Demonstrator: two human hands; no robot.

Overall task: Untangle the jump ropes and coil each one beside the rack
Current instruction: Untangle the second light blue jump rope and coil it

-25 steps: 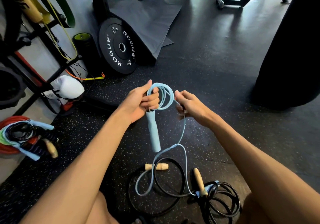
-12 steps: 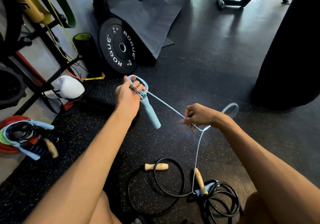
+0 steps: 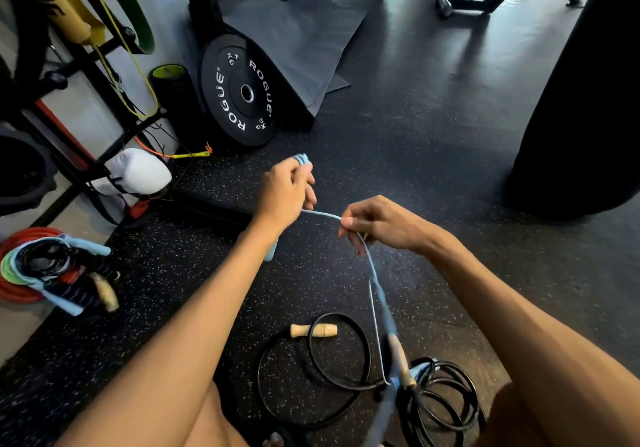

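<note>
The left hand (image 3: 284,190) is in front of the big black weight plate (image 3: 242,93), closer to the person. Its fingers are curled tight around a bunch of blue jump rope (image 3: 375,273) loops. A bit of the loops pokes out on the side of the hand nearest the weight plate. The rope's blue handle (image 3: 272,251) sticks out under the wrist.

The right hand (image 3: 381,221) is to the right of the weight plate and closer to the person. Its thumb and fingers pinch the blue rope. The rope goes from one hand to the other. Then it drops to the floor.

Down there, much closer to the person than the weight plate, lies a black jump rope (image 3: 341,315) in loose loops. It has two wooden handles (image 3: 313,330). The blue rope runs into this black mess.

Left of the weight plate stands the rack (image 3: 86,76). A white boxing glove (image 3: 138,171) is at its foot. A pile of coiled ropes (image 3: 52,266) lies beside the rack, further left of the weight plate.
</note>
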